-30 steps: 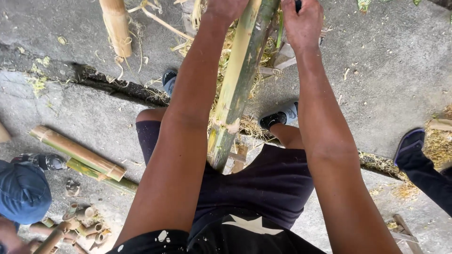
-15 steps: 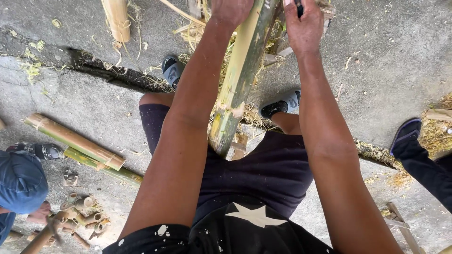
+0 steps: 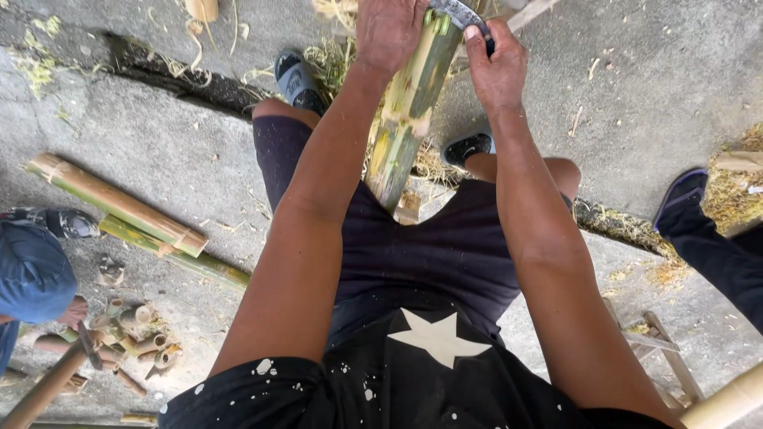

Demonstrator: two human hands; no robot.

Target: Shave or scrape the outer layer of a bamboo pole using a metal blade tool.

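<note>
A thick green and yellow bamboo pole (image 3: 409,111) runs from between my knees away from me over the concrete. My left hand (image 3: 388,32) presses down on top of the pole, fingers wrapped over it. My right hand (image 3: 494,63) grips a curved grey metal blade (image 3: 459,12) whose edge lies across the pole just beyond the left hand. Dry shavings (image 3: 338,59) lie under the pole by my sandalled feet.
Two cut bamboo lengths (image 3: 119,205) lie on the ground at left, with several short bamboo rings (image 3: 135,334) below them. A person in a blue cap (image 3: 32,270) crouches at the far left. Another person's dark-trousered leg (image 3: 707,238) is at right, near a wooden frame (image 3: 664,349).
The view has tilted so both hands and the blade sit lower in the frame. The hands stay on the pole, the right hand now clearly showing the curved blade.
</note>
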